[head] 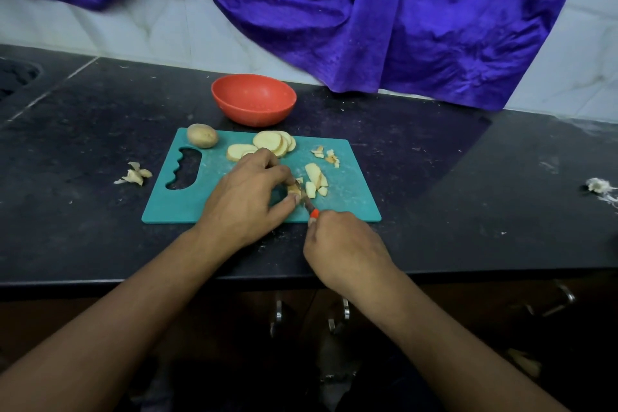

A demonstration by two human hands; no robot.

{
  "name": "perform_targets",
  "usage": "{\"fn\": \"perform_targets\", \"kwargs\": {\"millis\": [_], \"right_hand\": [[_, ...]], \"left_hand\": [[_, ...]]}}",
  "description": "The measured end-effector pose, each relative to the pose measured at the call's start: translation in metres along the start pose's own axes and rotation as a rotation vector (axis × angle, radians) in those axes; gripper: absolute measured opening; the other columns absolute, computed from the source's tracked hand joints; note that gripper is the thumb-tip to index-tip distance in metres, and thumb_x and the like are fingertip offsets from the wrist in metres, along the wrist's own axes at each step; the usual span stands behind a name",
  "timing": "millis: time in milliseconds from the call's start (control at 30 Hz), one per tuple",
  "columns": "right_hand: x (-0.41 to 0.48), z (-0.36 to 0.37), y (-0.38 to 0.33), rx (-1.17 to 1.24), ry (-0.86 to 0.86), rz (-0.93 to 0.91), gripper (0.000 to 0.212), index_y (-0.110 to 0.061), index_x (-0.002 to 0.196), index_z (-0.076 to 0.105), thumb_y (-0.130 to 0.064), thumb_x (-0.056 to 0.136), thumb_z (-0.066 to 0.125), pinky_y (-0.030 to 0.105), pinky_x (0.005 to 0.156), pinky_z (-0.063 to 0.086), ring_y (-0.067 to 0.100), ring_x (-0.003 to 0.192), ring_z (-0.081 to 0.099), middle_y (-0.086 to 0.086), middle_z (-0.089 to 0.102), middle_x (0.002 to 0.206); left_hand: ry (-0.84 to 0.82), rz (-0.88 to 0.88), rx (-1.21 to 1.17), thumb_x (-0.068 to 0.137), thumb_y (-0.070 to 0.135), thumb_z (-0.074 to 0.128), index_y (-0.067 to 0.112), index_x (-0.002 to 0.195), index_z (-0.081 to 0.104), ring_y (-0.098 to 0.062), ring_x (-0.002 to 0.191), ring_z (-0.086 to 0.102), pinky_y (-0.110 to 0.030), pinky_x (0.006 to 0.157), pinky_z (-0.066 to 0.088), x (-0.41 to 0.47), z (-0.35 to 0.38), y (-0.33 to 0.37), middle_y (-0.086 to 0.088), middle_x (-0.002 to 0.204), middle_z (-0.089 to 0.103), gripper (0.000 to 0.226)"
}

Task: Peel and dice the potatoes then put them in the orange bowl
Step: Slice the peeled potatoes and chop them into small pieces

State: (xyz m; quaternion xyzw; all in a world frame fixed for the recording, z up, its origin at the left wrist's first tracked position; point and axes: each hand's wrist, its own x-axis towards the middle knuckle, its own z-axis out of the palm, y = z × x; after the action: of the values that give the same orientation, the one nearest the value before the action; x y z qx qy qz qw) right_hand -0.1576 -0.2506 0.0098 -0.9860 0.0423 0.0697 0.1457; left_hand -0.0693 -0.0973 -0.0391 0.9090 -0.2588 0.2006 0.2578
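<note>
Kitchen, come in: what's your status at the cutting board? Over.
Left hand pinches potato piece, right hand grips knife. Slices and dice on cutting board; orange bowl holds none. Whole potato unpeeled. Nothing blocks the bowl.

A dark stone counter (468, 177) runs below a white tiled wall (150, 23) draped with purple cloth (401, 10).

bowl (253, 100) orange | board (341, 201) teal | counter (100, 110) black (pale specks) | cloth (401, 10) purple | knife handle (313, 212) orange
</note>
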Motion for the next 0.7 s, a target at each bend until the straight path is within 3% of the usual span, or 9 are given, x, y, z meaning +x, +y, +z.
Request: {"fn": "perform_targets", "kwargs": {"millis": [200, 567, 700], "right_hand": [[0.000, 0.002, 0.000, 0.013, 0.005, 0.001, 0.027, -0.020, 0.096, 0.057, -0.037, 0.108, 0.039, 0.035, 0.066, 0.044, 0.018, 0.080, 0.060, 0.000, 0.059, 0.088], [0.008, -0.001, -0.008, -0.116, 0.003, -0.014, 0.028, -0.016, 0.115, 0.061, -0.034, 0.106, 0.042, 0.037, 0.069, 0.049, 0.022, 0.089, 0.063, 0.003, 0.062, 0.097], [0.005, 0.002, -0.010, -0.193, 0.002, -0.011, 0.026, -0.015, 0.121, 0.058, -0.031, 0.106, 0.045, 0.035, 0.068, 0.047, 0.022, 0.093, 0.064, 0.005, 0.064, 0.106]], "left_hand": [[0.013, -0.010, 0.010, 0.090, 0.050, 0.068, 0.026, 0.112, 0.073, -0.015, 0.101, 0.048, -0.041, 0.079, 0.050, -0.001, -0.001, 0.001, 0.008, 0.100, 0.049, 0.033], [0.007, -0.004, 0.001, 0.090, 0.049, 0.068, 0.027, 0.110, 0.074, -0.012, 0.084, 0.046, -0.037, 0.071, 0.046, 0.000, -0.003, 0.000, 0.017, 0.078, 0.047, 0.030], [0.006, -0.033, 0.011, 0.090, 0.053, 0.066, 0.032, 0.112, 0.073, -0.017, 0.102, 0.059, -0.042, 0.082, 0.053, 0.000, -0.003, -0.001, 0.011, 0.102, 0.069, 0.032]]}}
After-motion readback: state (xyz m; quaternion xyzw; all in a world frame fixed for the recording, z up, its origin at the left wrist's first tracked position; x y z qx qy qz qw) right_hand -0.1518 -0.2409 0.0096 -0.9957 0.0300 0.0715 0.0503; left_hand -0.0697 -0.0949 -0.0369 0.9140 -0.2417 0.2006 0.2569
